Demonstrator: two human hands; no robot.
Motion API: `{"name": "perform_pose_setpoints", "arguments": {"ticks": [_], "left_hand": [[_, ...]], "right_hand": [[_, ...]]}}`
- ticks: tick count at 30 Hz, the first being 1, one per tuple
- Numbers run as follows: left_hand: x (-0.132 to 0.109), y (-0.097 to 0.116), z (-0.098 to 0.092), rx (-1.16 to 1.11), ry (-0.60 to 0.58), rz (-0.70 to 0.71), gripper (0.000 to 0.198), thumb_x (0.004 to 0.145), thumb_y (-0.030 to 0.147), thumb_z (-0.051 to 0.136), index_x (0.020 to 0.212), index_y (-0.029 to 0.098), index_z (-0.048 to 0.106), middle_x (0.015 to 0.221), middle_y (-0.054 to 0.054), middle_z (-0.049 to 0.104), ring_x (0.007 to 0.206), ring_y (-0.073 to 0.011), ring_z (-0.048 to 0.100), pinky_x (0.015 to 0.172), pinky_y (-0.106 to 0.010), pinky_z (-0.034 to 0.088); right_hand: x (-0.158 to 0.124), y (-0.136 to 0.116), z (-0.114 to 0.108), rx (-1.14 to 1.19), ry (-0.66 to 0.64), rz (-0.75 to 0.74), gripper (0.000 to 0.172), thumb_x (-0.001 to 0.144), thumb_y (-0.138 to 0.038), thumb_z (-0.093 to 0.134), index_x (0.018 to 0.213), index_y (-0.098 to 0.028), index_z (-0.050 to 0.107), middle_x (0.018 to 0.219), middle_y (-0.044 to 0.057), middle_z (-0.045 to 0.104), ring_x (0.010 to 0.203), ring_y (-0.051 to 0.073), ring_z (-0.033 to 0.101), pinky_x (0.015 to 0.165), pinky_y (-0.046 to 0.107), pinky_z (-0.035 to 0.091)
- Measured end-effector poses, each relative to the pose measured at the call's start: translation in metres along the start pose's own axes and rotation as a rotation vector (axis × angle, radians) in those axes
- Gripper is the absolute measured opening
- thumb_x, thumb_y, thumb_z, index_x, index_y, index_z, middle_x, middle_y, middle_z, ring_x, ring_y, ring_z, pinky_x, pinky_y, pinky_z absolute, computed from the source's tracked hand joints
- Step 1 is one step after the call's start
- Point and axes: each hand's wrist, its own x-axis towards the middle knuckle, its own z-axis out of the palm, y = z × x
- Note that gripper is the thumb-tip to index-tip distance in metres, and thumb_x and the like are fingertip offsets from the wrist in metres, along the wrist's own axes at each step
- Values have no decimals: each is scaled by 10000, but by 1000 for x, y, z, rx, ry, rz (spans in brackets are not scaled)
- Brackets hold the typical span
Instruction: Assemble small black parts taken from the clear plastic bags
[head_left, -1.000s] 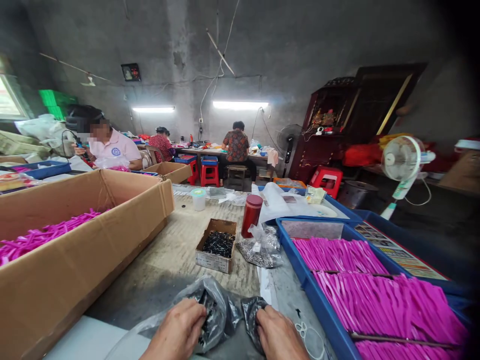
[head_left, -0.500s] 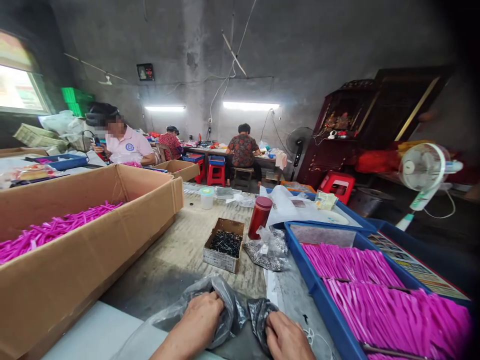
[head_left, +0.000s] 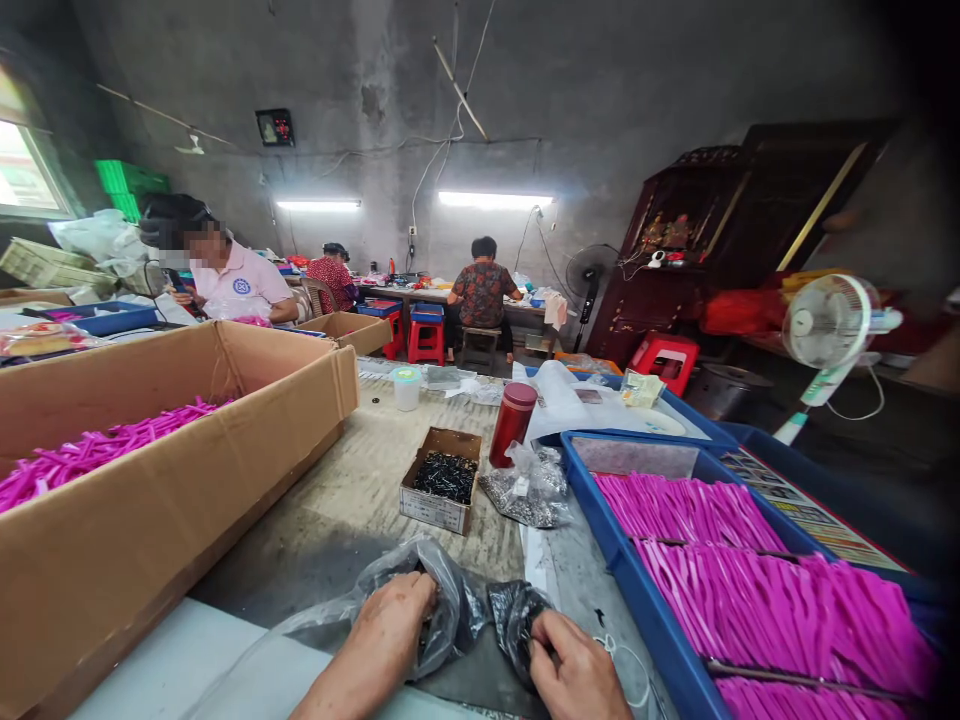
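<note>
My left hand reaches into the mouth of a cloudy plastic bag. Its fingers are curled and the tips are hidden inside. My right hand is at the opening of a darker plastic bag, fingers bent in and closed, with what they grip out of sight. Both bags lie close together at the near edge of the table. Just beyond them stands a small cardboard box of black metal pins. To its right is a clear bag of small silvery parts.
On the left is a large cardboard box of magenta strips. A blue tray at right holds rows of magenta strips. A red cylinder and a lidded tub stand farther back. Several people sit beyond, one at left.
The view has shifted slightly, so most things sit a little farther left and higher. Both hands stay at their bags, with only small finger movements.
</note>
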Motion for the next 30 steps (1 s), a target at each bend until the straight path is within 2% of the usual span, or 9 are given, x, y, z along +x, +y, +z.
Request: {"name": "perform_pose_setpoints", "arguments": {"ticks": [5,12,15,19,22,26,30], "left_hand": [[-1,-4,3,67,91,37,216,729,121,348,590,181,502,578,5,534,563,-153,465,516,-240,297],[-1,-4,2,80,64,31,255,715,92,345,653,173,579,616,-27,581,602,-161,524,560,-225,356],[-4,-3,0,2,86,21,257,719,109,359,709,184,605,640,-22,599,618,-153,536,581,-214,372],[-7,-1,0,-253,141,-38,221,726,172,405,740,190,625,671,-14,613,636,-146,538,595,-208,382],[-8,3,1,-587,144,-155,165,686,226,484,745,152,619,598,0,572,544,-120,493,513,-201,365],[-9,11,2,-990,102,-318,220,594,268,603,743,106,600,493,39,495,434,-67,410,407,-168,285],[-12,18,3,-1178,85,-375,302,559,284,661,778,82,609,487,26,523,423,-58,417,378,-155,262]], "right_hand": [[2,-6,-7,82,-25,71,164,627,-135,379,493,-225,409,466,-7,526,435,133,499,442,217,382],[2,-10,-9,155,-4,127,150,596,-147,399,469,-227,405,432,-23,499,402,128,455,425,222,376],[0,-10,-10,211,-28,176,129,603,-151,410,520,-219,481,455,-18,544,415,135,485,443,225,400],[-3,-8,-11,357,-51,229,212,636,-152,417,731,-194,601,660,27,659,606,174,597,573,245,460],[-6,-7,-13,377,-88,215,264,672,-157,395,799,-178,626,789,57,662,759,187,601,676,259,462],[-9,-8,-17,374,-142,213,303,705,-149,364,859,-173,624,809,63,639,791,181,587,701,264,460],[-13,-10,-21,406,-156,240,305,714,-143,358,875,-176,615,849,67,632,821,181,576,727,271,453]]}}
